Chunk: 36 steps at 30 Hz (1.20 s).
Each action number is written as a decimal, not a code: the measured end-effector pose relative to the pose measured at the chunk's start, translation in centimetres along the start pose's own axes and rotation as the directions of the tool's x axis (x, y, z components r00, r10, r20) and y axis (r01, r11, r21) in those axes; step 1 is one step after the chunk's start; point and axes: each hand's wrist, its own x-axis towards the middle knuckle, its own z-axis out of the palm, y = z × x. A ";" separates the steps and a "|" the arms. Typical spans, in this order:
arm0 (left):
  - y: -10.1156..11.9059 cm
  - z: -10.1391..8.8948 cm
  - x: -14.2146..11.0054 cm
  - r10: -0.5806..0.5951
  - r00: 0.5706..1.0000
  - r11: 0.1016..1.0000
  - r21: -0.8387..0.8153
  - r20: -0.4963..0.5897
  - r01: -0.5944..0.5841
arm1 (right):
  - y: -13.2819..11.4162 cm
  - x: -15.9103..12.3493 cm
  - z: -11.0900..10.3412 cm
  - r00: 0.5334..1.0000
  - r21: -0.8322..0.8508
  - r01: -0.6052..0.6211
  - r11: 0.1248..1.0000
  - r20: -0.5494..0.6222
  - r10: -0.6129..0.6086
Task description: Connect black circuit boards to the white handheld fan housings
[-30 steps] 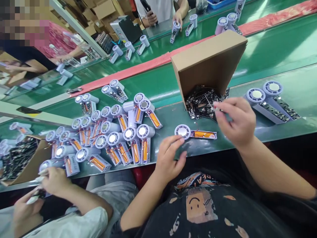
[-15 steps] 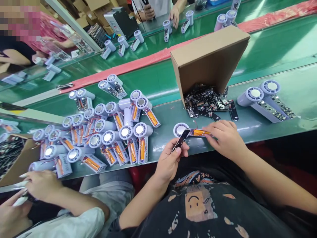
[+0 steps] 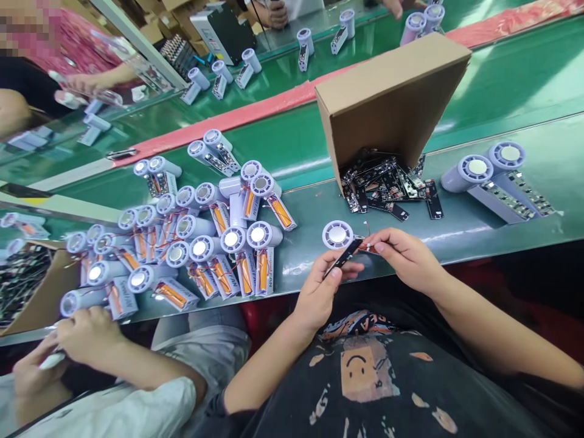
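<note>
Circuit board (image 3: 343,258) sits in left grip (image 3: 320,289), near handles (image 3: 227,275) lettered "FAN".

bright overall, with pale glare streaking the green surface (image 3: 504,91).

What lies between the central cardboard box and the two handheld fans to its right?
Loose black circuit boards lie between the box and fans, in the head view.

Looks like matt cardboard on the box (image 3: 387,76). Shows gloss on the belt (image 3: 287,143), smooth plastic on fan casings (image 3: 274,234).
</note>
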 end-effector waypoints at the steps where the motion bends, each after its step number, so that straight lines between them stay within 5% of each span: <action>1: -0.2 0.1 0.0 -0.008 1.000 1.000 0.029 0.027 0.007 | 0.0 -0.1 0.1 1.000 0.016 -0.006 1.000 0.014 0.006; 8: -0.7 0.0 0.4 0.004 1.000 0.942 0.335 -0.013 0.000 | -0.1 -0.3 0.0 0.999 0.050 0.041 0.998 0.013 -0.041; 12: -1.2 -0.1 0.7 -0.144 0.988 0.972 0.181 -0.055 0.151 | 0.5 0.2 -0.1 0.990 -0.028 0.002 1.000 -0.144 -0.006; 16: -1.3 -0.1 0.7 -0.118 0.984 0.993 -0.027 -0.135 0.115 | 1.3 0.4 -0.4 0.973 -0.127 0.057 0.990 -0.216 -0.084; 26: -0.8 0.7 0.5 -0.017 0.999 0.999 -0.037 0.032 0.019 | 1.9 0.4 -0.6 0.969 -0.277 0.084 0.957 -0.200 -0.143; 36: -0.6 0.9 0.7 -0.084 0.995 0.996 -0.037 -0.049 0.082 | 1.7 0.3 -0.8 0.918 -0.325 0.359 0.875 -0.045 -0.394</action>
